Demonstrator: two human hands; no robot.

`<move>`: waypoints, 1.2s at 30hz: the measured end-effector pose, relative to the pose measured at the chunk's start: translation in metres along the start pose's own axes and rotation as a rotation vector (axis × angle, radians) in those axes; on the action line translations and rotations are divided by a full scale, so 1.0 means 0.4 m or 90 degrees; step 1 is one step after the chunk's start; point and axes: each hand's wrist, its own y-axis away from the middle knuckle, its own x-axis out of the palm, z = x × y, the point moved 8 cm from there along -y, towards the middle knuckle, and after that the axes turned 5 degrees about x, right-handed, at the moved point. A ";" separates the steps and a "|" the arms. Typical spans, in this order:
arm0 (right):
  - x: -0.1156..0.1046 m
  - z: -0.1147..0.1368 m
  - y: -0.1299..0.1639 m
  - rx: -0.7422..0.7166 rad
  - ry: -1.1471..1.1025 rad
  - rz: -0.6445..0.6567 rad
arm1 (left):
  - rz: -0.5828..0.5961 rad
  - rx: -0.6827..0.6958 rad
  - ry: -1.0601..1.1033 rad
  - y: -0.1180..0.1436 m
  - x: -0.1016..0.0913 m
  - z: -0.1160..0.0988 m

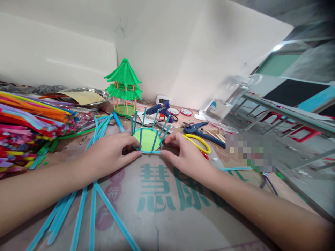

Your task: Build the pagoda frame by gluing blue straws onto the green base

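A round light-green base with several upright blue sticks around its rim lies on the table between my hands. A blue pipe cleaner runs along the base's near edge. My left hand pinches the left end of that edge between thumb and fingers. On the other side, my right hand grips the right end the same way, its fingertips close to a blue stick. Loose blue pipe cleaners pass beneath my left forearm and fan out towards me.
A green-roofed model pavilion stands behind the base. Near it are a hot glue gun, blue-handled pliers and yellow-handled scissors. Bundles of coloured pipe cleaners fill the left side. A clear plastic jug stands at back right.
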 end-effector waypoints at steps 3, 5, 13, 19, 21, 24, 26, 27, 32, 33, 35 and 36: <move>0.000 0.003 0.011 -0.009 0.008 -0.006 | -0.007 0.004 0.004 0.004 -0.003 0.002; 0.003 0.006 0.015 -0.015 0.001 0.000 | -0.011 0.006 0.006 0.006 -0.005 0.001; 0.003 0.011 0.000 -0.056 -0.001 -0.003 | 0.003 -0.006 -0.030 0.006 -0.001 0.000; -0.034 0.026 -0.006 -0.079 0.024 -0.092 | -0.019 0.022 -0.038 0.000 -0.011 0.001; -0.033 0.025 -0.016 -0.069 0.003 -0.080 | -0.020 0.020 -0.043 -0.003 -0.015 0.003; -0.010 0.026 -0.037 -0.053 0.009 -0.010 | -0.013 -0.029 -0.056 0.002 -0.023 0.014; 0.001 0.029 -0.050 -0.052 0.025 0.022 | -0.022 -0.075 -0.097 0.015 -0.034 0.020; 0.004 0.032 -0.056 -0.057 0.029 0.030 | -0.028 -0.083 -0.130 0.023 -0.041 0.017; 0.007 0.044 -0.060 -0.091 0.033 0.047 | -0.023 0.041 -0.220 0.043 -0.032 -0.045; 0.005 0.046 -0.055 -0.100 0.034 0.045 | -0.023 0.057 -0.214 0.044 -0.028 -0.050; 0.000 0.050 -0.044 -0.113 0.030 0.039 | -0.020 0.078 -0.200 0.043 -0.018 -0.053; -0.002 0.050 -0.038 -0.113 0.028 0.037 | -0.016 0.091 -0.192 0.041 -0.012 -0.053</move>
